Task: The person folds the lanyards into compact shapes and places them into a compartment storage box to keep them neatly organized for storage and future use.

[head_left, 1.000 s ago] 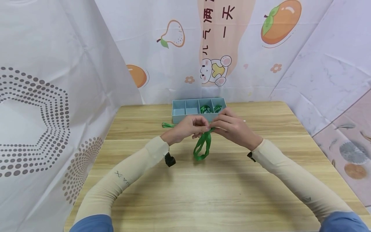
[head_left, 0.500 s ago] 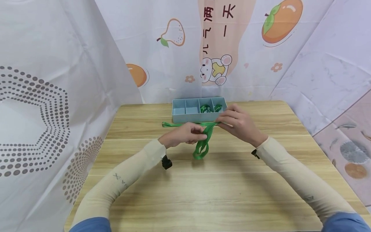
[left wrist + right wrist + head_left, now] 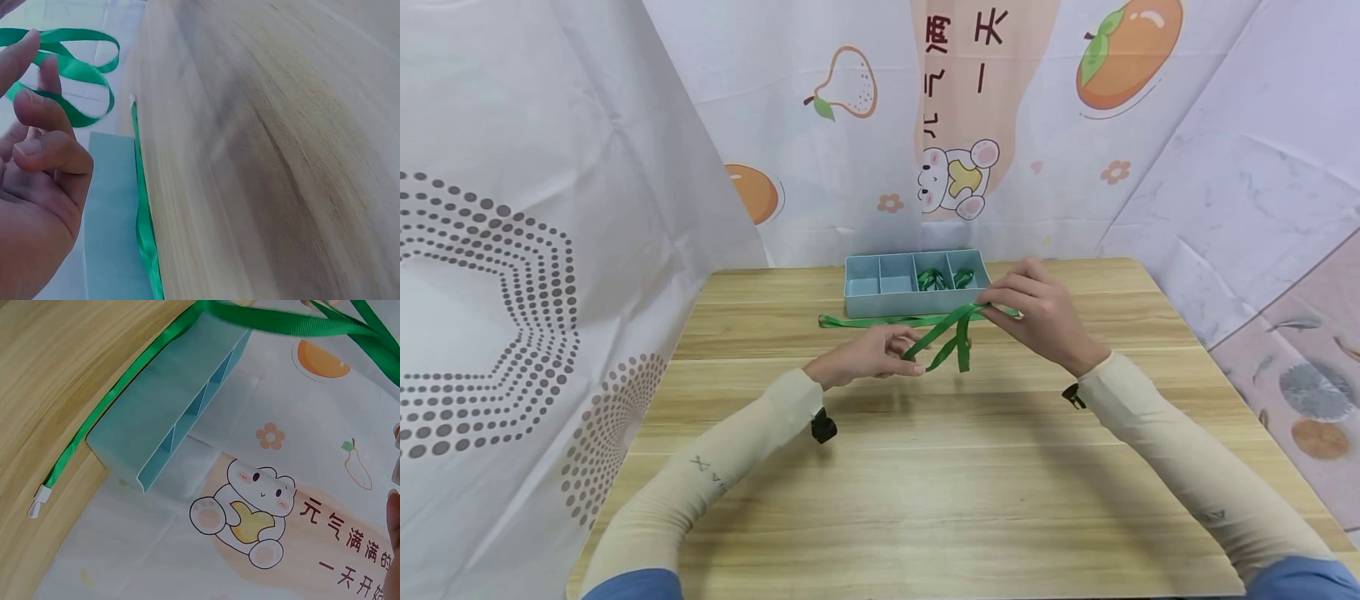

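Both hands work on one green ribbon (image 3: 951, 327) above the table (image 3: 925, 483). Right hand (image 3: 1045, 312) pinches the ribbon where the strands cross; left hand (image 3: 868, 357) has fingers curled, tips touching a strand, but real grip I cannot tell. Behind the pinch, approx. just beside it, stands the blue tray (image 3: 880, 298). For a good result, pull slowly w/ even tension, keeping the loop flat.
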`<state>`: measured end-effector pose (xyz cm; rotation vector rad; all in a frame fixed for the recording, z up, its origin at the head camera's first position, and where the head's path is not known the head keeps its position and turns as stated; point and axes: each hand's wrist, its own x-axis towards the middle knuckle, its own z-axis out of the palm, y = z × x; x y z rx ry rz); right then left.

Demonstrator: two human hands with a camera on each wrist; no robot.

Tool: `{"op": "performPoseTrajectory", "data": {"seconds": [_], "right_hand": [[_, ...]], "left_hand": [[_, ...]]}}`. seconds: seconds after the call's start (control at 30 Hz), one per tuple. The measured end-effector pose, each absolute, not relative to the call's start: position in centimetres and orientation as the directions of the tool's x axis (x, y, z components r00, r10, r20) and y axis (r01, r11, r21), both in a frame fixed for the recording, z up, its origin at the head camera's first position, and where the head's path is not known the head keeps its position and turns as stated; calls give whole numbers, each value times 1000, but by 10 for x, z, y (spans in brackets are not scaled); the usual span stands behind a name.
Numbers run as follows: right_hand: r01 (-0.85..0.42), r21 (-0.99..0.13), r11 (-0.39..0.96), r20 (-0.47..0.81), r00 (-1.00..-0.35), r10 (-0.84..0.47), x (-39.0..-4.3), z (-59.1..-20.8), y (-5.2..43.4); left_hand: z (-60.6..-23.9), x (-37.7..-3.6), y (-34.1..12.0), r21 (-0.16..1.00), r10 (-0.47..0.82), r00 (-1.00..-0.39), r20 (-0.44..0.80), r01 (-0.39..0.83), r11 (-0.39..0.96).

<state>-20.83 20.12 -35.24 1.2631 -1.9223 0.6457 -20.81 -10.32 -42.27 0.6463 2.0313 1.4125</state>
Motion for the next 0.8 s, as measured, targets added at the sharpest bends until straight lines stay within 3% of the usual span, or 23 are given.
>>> {"op": "performPoseTrajectory", "data": {"seconds": [0.13,0.33,0.67,0.8], "right_hand": [[-917,-12,399,793,-252,-555,-208,-350,201],[-905,6,425,778,-262,-570,-206,-347,199],[-899,-18,437,790,-281,-545,-210,-349,213],[-884,-45,465,790,-317,-525,-213,-356,228]], "left_hand": [[-427,-207,-94,934,671,-731,-123,144,328],[-430,-199,-78,941,732,-681,-30,228,251],[-440,-197,-89,986,766,-633,-114,20,163],[-440,-198,-99,992,745,-659,-103,-18,121]]}}
